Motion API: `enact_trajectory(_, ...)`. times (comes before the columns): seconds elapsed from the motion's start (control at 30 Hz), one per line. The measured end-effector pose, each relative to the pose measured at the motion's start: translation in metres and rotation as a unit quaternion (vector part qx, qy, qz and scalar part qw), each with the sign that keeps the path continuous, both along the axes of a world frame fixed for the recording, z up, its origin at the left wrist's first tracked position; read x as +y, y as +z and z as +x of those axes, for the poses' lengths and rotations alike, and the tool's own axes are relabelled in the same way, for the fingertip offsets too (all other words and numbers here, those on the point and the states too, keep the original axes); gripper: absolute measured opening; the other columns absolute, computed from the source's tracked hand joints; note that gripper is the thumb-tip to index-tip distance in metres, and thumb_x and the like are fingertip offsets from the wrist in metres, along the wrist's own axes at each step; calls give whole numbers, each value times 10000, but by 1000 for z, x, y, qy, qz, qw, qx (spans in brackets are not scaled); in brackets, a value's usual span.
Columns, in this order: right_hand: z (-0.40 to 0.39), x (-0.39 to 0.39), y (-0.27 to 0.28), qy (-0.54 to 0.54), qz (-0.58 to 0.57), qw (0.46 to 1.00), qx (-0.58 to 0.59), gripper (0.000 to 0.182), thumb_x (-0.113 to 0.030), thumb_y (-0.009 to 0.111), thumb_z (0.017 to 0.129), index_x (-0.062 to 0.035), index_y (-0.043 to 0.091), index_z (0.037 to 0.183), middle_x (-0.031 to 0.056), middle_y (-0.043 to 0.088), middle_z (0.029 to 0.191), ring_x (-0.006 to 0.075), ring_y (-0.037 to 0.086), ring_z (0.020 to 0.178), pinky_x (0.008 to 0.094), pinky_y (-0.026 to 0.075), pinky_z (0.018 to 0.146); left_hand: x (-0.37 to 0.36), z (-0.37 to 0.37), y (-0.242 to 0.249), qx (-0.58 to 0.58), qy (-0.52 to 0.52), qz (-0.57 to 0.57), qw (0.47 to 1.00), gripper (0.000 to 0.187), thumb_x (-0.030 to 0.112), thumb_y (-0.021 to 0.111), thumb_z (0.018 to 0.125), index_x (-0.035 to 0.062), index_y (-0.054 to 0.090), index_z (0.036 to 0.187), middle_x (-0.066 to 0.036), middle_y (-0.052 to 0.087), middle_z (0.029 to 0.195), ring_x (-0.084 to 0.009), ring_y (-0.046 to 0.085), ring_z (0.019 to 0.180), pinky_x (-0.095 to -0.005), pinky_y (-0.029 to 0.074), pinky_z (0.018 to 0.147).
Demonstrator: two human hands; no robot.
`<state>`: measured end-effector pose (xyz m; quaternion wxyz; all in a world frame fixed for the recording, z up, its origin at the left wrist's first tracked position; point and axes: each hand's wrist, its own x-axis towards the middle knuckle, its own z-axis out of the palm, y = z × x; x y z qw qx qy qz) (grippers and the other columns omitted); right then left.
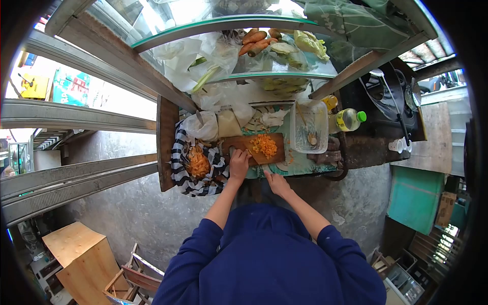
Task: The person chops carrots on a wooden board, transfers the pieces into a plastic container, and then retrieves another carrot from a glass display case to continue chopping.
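My left hand point(239, 163) is closed, fingers bent down on the wooden cutting board point(233, 144), over what looks like a piece of carrot point(248, 151), mostly hidden. My right hand point(277, 183) is wrapped round the handle of a knife point(265, 168) at the board's near edge; its blade points toward my left fingers. A heap of diced carrot point(264, 146) lies on the board's right half, just beyond both hands. Left of the board, carrot peelings point(198, 163) fill a container lined with a black-and-white striped bag point(178, 175).
A clear plastic tub point(309, 127) with utensils stands right of the board. Beside it is a yellow bottle with a green cap point(347, 120). Whole carrots point(256, 41) lie on the glass shelf above. A dark stove point(378, 96) is at right.
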<state>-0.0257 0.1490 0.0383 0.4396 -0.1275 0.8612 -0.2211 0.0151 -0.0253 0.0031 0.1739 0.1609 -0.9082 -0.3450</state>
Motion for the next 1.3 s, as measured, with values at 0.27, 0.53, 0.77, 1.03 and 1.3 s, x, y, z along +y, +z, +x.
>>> enact_trajectory(0.27, 20, 30, 4, -55, -3, 998, 19, 709, -547, 248, 902, 57, 602, 789, 281, 593, 838, 437, 542, 888, 465, 423, 760, 2, 0, -6, 9, 1, -7, 1000, 213, 46, 645, 710, -50, 618, 897, -130, 493, 760, -297, 502, 783, -380, 435, 683)
enact_trajectory(0.53, 20, 20, -8, -110, -37, 993, -32, 744, -588, 250, 885, 72, 566, 748, 259, 595, 793, 425, 556, 842, 437, 403, 756, 4, 2, -4, 0, 7, -2, 1000, 200, 55, 637, 726, -44, 617, 899, -130, 483, 768, -305, 498, 792, -386, 431, 696)
enact_trajectory(0.77, 19, 17, 12, -72, -10, 997, -27, 673, -544, 256, 892, 21, 621, 903, 279, 586, 933, 431, 521, 959, 469, 405, 829, 4, 2, -4, -6, 15, 3, 1000, 205, 41, 635, 712, -47, 612, 896, -129, 479, 765, -304, 493, 792, -382, 429, 701)
enact_trajectory(1.03, 16, 14, 19, -44, -5, 999, -18, 705, -540, 252, 901, 70, 603, 865, 290, 589, 895, 439, 529, 936, 462, 412, 809, 3, 2, -5, 44, 18, 1, 999, 161, -4, 636, 679, -51, 609, 831, -138, 482, 710, -311, 495, 713, -385, 411, 645)
enact_trajectory(1.3, 5, 9, 19, 11, 0, 1000, -1, 718, -541, 241, 902, 77, 603, 851, 294, 583, 905, 440, 528, 939, 473, 421, 807, 0, 2, -4, 18, 1, 14, 1000, 177, 5, 629, 703, -60, 606, 865, -135, 469, 746, -298, 492, 760, -388, 424, 669)
